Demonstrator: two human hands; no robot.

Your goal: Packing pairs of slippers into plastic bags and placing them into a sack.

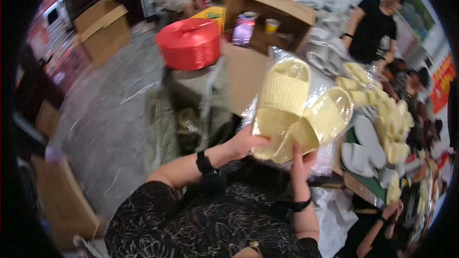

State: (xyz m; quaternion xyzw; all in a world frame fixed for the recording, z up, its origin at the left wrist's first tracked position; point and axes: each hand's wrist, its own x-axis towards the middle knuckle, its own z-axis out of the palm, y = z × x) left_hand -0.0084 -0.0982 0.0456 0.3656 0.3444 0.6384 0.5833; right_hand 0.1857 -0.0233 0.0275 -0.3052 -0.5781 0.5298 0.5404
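Note:
Between my two hands is a pair of pale yellow slippers (283, 96), wrapped in a clear plastic bag (262, 96). The soles of the two lie side by side, splayed apart at their far ends. My left hand (245, 142) grips the near left edge, thumb on top. At the near right edge my right hand (302, 163) is closed on them too, its thumb pressed on the upper side. The fingers underneath are hidden by the slippers. Both wrists carry dark bands.
A red roll of plastic twine (189, 44) stands ahead on the left, above an open woven sack (184, 114). Behind the slippers is a cardboard box (270, 7) holding cups. Grey slippers (357, 160) and loose yellow slippers (389, 119) cover the table at right, where other people work.

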